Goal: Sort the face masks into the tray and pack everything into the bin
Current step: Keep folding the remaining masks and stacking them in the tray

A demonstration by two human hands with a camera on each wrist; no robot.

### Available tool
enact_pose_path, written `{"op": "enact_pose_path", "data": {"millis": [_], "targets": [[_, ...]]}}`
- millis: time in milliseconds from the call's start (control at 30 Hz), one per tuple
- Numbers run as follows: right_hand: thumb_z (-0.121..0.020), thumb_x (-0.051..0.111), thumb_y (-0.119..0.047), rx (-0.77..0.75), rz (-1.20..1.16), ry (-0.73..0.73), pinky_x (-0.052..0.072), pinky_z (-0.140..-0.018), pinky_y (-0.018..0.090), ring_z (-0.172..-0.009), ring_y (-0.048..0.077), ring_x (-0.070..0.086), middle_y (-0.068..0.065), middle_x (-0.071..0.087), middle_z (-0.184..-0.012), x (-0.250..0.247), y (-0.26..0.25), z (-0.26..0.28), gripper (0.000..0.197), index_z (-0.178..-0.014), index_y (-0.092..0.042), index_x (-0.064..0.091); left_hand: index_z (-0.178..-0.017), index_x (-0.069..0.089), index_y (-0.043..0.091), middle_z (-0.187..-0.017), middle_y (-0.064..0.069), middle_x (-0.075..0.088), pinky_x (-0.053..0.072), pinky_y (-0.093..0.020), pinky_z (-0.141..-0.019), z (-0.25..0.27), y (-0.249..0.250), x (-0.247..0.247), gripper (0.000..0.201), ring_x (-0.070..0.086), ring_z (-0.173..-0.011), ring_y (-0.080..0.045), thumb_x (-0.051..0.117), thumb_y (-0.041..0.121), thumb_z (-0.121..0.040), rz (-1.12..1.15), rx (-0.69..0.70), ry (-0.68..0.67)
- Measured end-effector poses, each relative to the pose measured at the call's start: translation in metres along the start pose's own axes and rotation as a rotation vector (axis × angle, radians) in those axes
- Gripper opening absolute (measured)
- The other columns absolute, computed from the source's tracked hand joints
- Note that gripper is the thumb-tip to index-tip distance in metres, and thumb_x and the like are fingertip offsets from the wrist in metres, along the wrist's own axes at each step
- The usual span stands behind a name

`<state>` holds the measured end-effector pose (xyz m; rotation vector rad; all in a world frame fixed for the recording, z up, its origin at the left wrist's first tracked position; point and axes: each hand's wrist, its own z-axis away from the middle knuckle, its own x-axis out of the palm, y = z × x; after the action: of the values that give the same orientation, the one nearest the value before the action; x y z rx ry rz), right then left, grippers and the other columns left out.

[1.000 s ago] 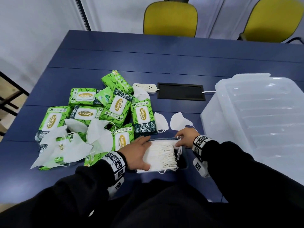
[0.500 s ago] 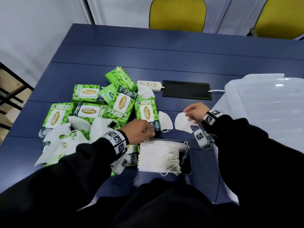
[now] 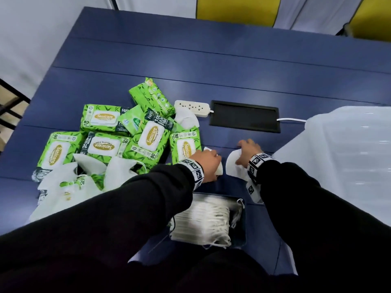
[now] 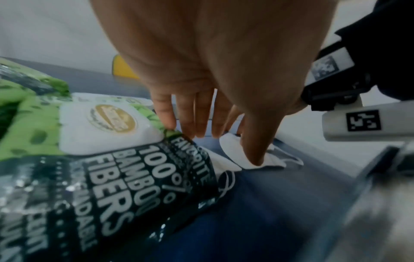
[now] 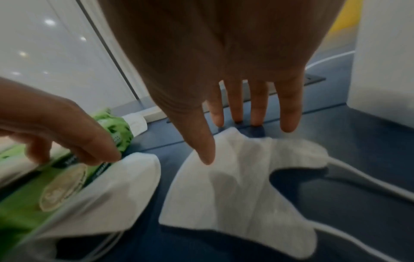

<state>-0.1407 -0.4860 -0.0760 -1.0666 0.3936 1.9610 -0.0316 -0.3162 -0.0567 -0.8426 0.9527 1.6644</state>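
Progress is partial: the tray (image 3: pixel 243 229), at the near table edge, already holds a packed row of face masks (image 3: pixel 201 225), while two loose masks lie just beyond it and several more sit among the wipe packs (image 3: pixel 148 138) to the left. The bin (image 3: pixel 349 166) stands at the right with nothing seen inside it. The left hand (image 3: pixel 206 163) rests straight-fingered on one loose mask (image 5: pixel 125 180) beside a wipe pack; the right hand (image 3: pixel 247 151), fingers spread and straight, touches the other loose mask (image 3: pixel 234 166). Neither mask is gripped. Open table lies beyond the hands; the power strip (image 3: pixel 192 107) and bin wall bound it.
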Motion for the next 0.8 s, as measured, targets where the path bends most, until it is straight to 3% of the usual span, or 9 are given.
{"op": "enact_pose_path", "data": {"millis": [100, 167, 267, 367, 467, 600, 700, 733, 800], "targets": [[-0.079, 0.077, -0.017, -0.002, -0.042, 0.054, 0.047, -0.103, 0.043, -0.129, 0.036, 0.048, 0.010, 0.037, -0.143, 0.015, 0.000, -0.005, 0.071, -0.141, -0.017, 0.044, -0.131, 0.054, 0.017, -0.127, -0.008, 0.057, 0.045, -0.044, -0.095, -0.015, -0.001, 0.007, 0.065, 0.059, -0.116, -0.033, 0.073, 0.054, -0.082, -0.116, 0.026, -0.012], [-0.083, 0.075, -0.020, -0.021, -0.107, 0.075, 0.048, -0.101, 0.040, -0.125, 0.033, 0.055, 0.010, 0.047, -0.141, 0.018, -0.001, -0.009, 0.066, -0.141, -0.017, 0.045, -0.127, 0.055, 0.018, -0.124, -0.007, 0.059, 0.048, -0.043, -0.092, -0.022, -0.006, 0.002, 0.067, 0.063, -0.112, -0.032, 0.075, 0.059, -0.077, -0.133, 0.036, -0.016], [-0.086, 0.074, -0.042, -0.035, -0.099, 0.085, 0.049, -0.085, 0.035, -0.106, 0.030, 0.063, 0.004, 0.066, -0.110, 0.015, -0.001, -0.009, 0.030, -0.107, -0.023, 0.063, -0.125, 0.055, 0.020, -0.120, -0.004, 0.063, 0.051, -0.039, -0.087, -0.028, -0.013, -0.004, 0.074, 0.066, -0.107, -0.029, 0.079, 0.064, -0.070, -0.209, 0.061, -0.056], [-0.082, 0.072, -0.044, -0.015, -0.123, 0.101, 0.049, -0.081, 0.035, -0.094, 0.029, 0.064, -0.002, 0.063, -0.092, 0.015, 0.000, -0.004, 0.020, -0.076, -0.028, 0.063, -0.116, 0.059, 0.023, -0.115, 0.000, 0.070, 0.047, -0.037, -0.086, -0.026, -0.011, 0.000, 0.045, 0.068, -0.105, -0.027, 0.069, 0.052, -0.083, -0.282, 0.099, -0.019], [-0.082, 0.071, -0.034, 0.035, -0.333, 0.121, 0.046, -0.072, 0.030, -0.083, 0.025, 0.063, -0.004, 0.066, -0.083, 0.013, 0.002, 0.005, 0.015, -0.076, -0.022, 0.063, -0.107, 0.065, 0.024, -0.109, -0.005, 0.073, 0.048, -0.036, -0.084, -0.022, -0.011, -0.001, 0.018, 0.070, -0.102, -0.031, 0.058, 0.031, -0.092, -0.241, 0.086, 0.019], [-0.084, 0.069, -0.016, 0.043, -0.567, 0.195, 0.037, -0.073, 0.025, -0.086, 0.022, 0.057, -0.003, 0.063, -0.085, -0.008, 0.004, 0.021, 0.006, -0.087, -0.018, 0.065, -0.110, 0.067, 0.024, -0.103, -0.007, 0.074, 0.046, -0.033, -0.073, -0.001, -0.022, -0.026, 0.023, 0.067, -0.099, -0.033, 0.059, 0.028, -0.089, 0.171, -0.038, 0.190], [-0.089, 0.064, -0.004, 0.037, -0.819, 0.180, 0.044, -0.067, 0.022, -0.093, 0.020, 0.058, 0.002, 0.064, -0.102, -0.025, -0.002, 0.041, 0.023, -0.109, -0.013, 0.070, -0.104, 0.070, 0.020, -0.086, -0.005, 0.071, 0.045, -0.032, -0.071, 0.034, -0.032, -0.050, 0.033, 0.065, -0.087, -0.030, 0.063, 0.039, -0.078, 0.546, -0.109, 0.355], [-0.090, 0.063, 0.000, 0.038, -0.956, 0.151, 0.048, -0.063, 0.024, -0.093, 0.022, 0.060, 0.006, 0.065, -0.104, -0.029, -0.006, 0.051, 0.023, -0.109, -0.011, 0.071, -0.100, 0.070, 0.018, -0.080, -0.006, 0.067, 0.043, -0.032, -0.068, 0.047, -0.034, -0.055, 0.034, 0.063, -0.081, -0.029, 0.063, 0.041, -0.075, 0.655, -0.121, 0.398], [-0.092, 0.061, 0.002, 0.034, -1.216, 0.089, 0.054, -0.071, 0.035, -0.090, 0.028, 0.062, 0.015, 0.067, -0.102, -0.033, -0.014, 0.073, 0.016, -0.097, -0.010, 0.071, -0.093, 0.069, 0.011, -0.080, -0.019, 0.066, 0.049, -0.037, -0.065, 0.076, -0.036, -0.062, 0.035, 0.061, -0.071, -0.028, 0.070, 0.042, -0.076, 0.942, -0.125, 0.464]]}}
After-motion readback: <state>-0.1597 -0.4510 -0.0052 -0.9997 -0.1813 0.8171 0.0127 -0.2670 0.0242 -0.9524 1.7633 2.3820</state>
